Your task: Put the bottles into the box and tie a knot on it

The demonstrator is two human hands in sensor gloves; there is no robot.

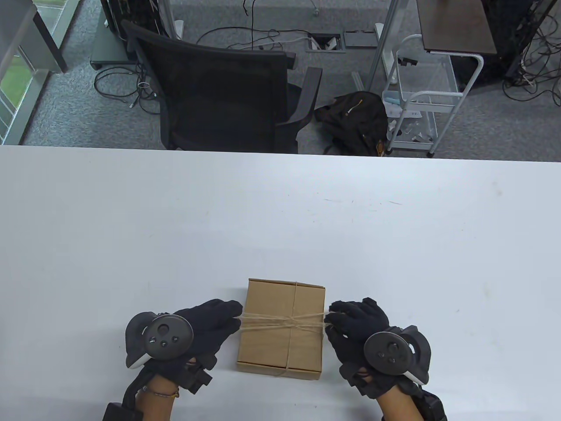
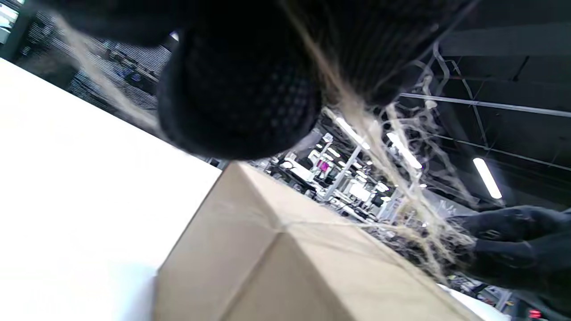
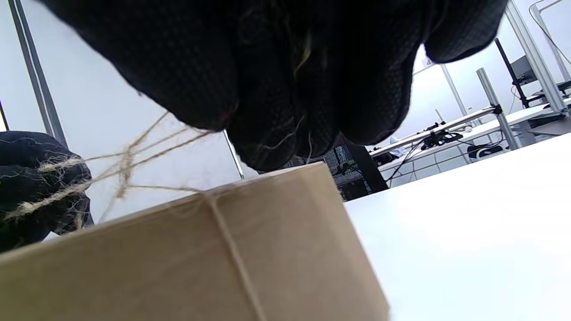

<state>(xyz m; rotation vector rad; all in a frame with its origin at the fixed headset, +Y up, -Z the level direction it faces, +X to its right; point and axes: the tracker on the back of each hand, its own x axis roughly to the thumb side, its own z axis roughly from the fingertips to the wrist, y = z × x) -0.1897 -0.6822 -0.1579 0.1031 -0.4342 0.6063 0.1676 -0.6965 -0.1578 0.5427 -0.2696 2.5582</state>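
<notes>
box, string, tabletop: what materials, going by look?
Box: plain brown cardboard, matte, with folded creased edges; likely thin paperboard.
String: natural-fibre twine, probably jute or hemp; tan, with loose fuzzy strands in both wrist views.
Tabletop: smooth white surface, slight sheen, faint scuffs; looks like laminate, but what lies beneath is unclear.

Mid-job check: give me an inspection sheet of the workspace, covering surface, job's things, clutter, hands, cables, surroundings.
Surface: white table, faint scuff marks.
Job's things: cardboard box closed, twine wrapped lengthwise and crosswise, crossing on the lid; bottles not visible.
Clutter: nothing seen on the table.
Hands: left hand and right hand each pinch a twine end at opposite sides of the box; the strands run taut between each grip and the crossing.
Cables: loose cables on the carpet beyond the table.
Surroundings: black office chair, dark bag, white cart.
</notes>
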